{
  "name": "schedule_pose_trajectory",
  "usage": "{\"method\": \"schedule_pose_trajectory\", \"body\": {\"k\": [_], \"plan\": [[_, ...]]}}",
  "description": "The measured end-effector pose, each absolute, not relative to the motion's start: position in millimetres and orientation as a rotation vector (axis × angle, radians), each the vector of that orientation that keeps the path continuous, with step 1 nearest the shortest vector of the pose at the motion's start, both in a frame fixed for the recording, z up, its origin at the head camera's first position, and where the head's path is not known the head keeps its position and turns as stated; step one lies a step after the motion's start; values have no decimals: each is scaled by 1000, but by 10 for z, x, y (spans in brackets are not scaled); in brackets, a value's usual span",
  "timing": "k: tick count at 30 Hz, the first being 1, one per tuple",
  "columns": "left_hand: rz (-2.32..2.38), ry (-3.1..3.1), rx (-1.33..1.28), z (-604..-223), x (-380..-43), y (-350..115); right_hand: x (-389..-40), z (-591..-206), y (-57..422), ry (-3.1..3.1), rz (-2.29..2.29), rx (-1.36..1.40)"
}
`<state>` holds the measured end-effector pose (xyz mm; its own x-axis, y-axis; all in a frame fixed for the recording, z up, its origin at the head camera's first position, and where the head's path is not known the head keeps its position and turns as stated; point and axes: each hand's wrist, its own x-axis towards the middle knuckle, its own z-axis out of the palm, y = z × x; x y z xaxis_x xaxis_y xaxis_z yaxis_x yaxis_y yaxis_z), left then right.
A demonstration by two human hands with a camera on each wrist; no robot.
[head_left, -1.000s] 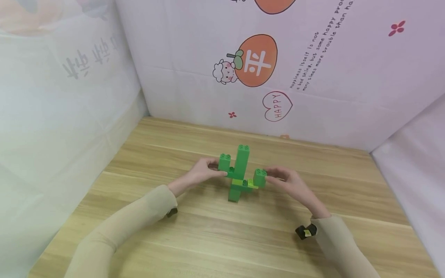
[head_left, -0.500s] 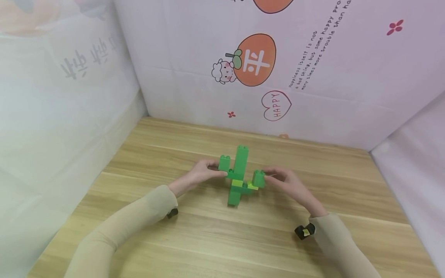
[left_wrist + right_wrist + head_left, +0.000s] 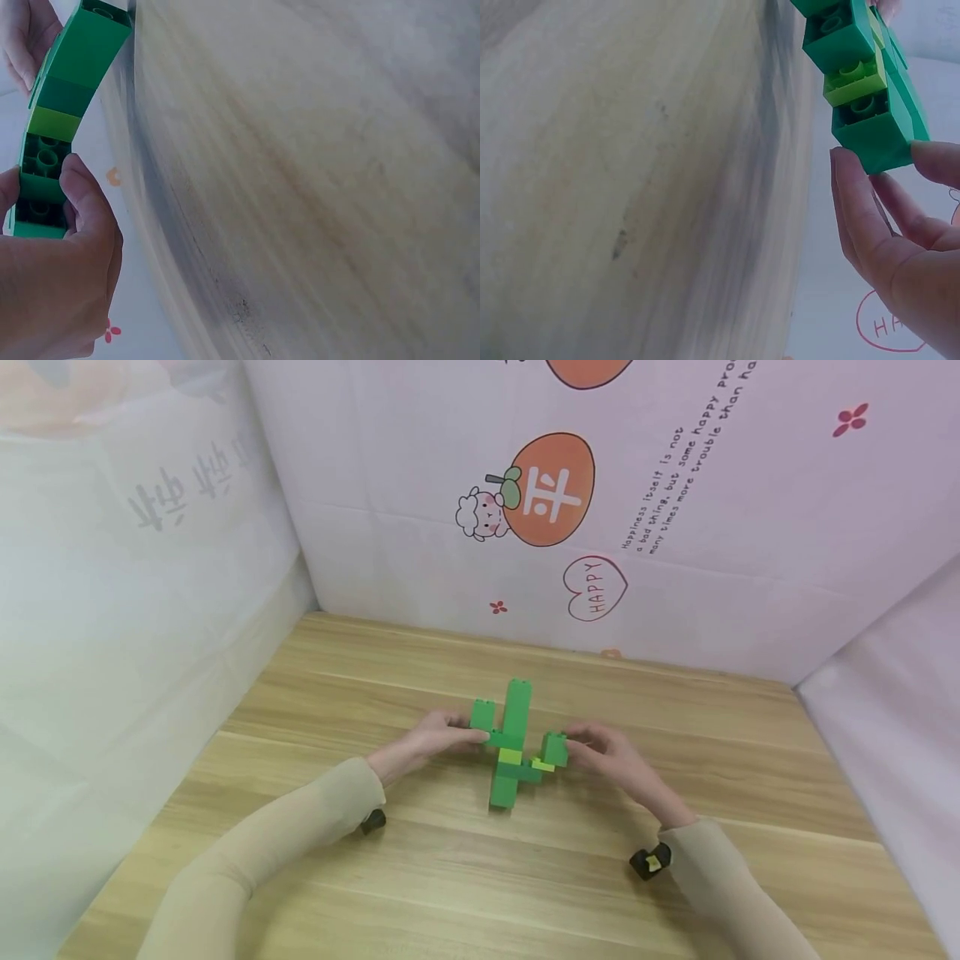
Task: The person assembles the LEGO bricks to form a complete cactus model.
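A cactus-shaped build of toy building bricks (image 3: 515, 718), mostly green with lime pieces, is held up in the head view, its top tilted away from me. My left hand (image 3: 437, 735) pinches its left side branch between thumb and fingers. On the right branch, my right hand (image 3: 618, 760) holds the end green brick (image 3: 555, 749) by thumb and fingertips. In the left wrist view, hollow undersides of the bricks (image 3: 45, 161) show beside my left thumb and fingers. The right wrist view shows a lime brick (image 3: 855, 79) next to the gripped green one.
Below the hands lies a wood-grain tabletop (image 3: 450, 877). A white printed cloth (image 3: 420, 527) hangs behind it, with more pale cloth at both sides. Dark wrist devices (image 3: 650, 862) sit at the sleeve cuffs.
The brick build has tipped, its top going back and its base coming toward me, so the top studs show less. My right hand has shifted slightly left and down; both hands keep their hold.
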<state>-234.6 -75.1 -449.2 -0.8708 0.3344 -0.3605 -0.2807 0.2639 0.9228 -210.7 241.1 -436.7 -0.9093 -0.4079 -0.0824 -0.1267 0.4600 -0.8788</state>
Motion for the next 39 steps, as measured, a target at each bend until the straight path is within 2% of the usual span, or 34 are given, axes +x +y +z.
{"method": "schedule_pose_trajectory", "body": {"k": [26, 39], "plan": [[1752, 1819, -100, -4550, -2349, -700, -2076, -4508, 2343, 2396, -1378, -344], [1754, 1785, -95, -4536, -2340, -713, -2069, -4520, 2323, 2437, -1349, -331]]}}
